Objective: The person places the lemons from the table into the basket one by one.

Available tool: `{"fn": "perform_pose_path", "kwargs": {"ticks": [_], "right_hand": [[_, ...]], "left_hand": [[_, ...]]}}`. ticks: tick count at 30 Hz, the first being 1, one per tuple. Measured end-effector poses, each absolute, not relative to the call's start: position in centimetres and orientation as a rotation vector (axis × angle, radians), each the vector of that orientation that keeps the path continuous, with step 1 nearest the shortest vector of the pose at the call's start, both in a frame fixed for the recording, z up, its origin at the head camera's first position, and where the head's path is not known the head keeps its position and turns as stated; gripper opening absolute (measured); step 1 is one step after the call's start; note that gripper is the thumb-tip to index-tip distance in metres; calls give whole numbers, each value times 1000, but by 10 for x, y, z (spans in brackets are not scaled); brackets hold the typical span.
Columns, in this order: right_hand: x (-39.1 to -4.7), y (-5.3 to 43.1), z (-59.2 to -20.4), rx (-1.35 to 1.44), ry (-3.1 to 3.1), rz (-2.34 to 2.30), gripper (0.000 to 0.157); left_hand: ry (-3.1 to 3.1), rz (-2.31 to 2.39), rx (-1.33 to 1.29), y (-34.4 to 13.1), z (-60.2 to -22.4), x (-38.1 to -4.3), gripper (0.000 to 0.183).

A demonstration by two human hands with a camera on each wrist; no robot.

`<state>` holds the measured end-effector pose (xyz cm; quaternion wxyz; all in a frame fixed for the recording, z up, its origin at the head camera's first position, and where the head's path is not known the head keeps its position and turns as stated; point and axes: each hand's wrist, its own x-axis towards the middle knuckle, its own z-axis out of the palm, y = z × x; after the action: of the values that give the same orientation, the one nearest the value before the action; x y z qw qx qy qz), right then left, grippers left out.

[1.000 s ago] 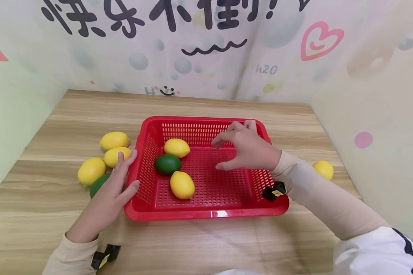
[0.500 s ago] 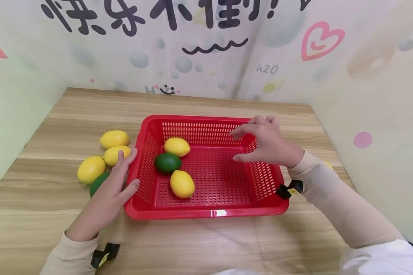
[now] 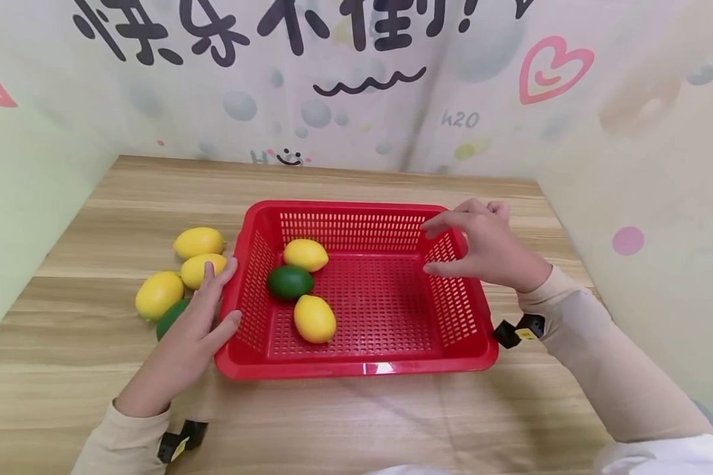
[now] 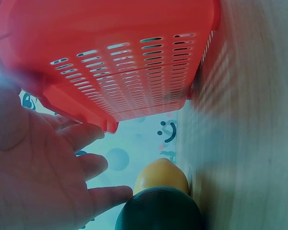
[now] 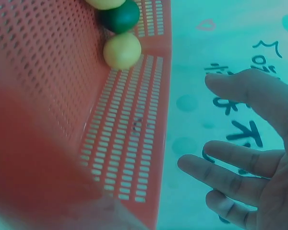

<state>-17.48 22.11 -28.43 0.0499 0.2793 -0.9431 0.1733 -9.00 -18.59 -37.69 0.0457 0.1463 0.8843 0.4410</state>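
Observation:
A red perforated basket (image 3: 356,367) holds two lemons (image 3: 315,319) and a dark green fruit (image 3: 290,282), grouped at its left end. My left hand (image 3: 185,340) rests along the basket's left rim, fingers extended and palm facing it in the left wrist view. Beside that hand lie several more lemons (image 3: 158,295) and another green fruit (image 3: 169,318), partly covered by the hand. Over the basket's right rim hovers my right hand (image 3: 488,247), thumb and fingers spread apart with nothing between them. In the right wrist view the hand (image 5: 249,163) is likewise clear of the basket wall.
The basket stands on a wooden table (image 3: 356,422). Behind the table rises a printed wall (image 3: 356,119) with lettering and bubbles, and pale side walls flank both ends. My right forearm (image 3: 618,369) crosses the table's right part.
My right hand has drawn back rightward from above the basket's interior to its right rim. The forearm now covers the lemon on the right. My left hand and the basket have stayed put.

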Motion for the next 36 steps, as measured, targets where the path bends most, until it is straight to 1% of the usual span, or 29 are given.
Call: {"fn": "perform_pose_path", "kwargs": {"ticks": [10,24,36], "right_hand": [[-169,243,-287,729,-2901,556,47],[-160,268,-294,538,-2798,524,53],[-150,283,-306,448,-2721,544,50]], "left_hand": [[2679,1356,442,-186,-376,-90,74],[2673,1361,454,-186,-376,-91,74],[2651,1361,452,-188,-378,-92,73]]}}
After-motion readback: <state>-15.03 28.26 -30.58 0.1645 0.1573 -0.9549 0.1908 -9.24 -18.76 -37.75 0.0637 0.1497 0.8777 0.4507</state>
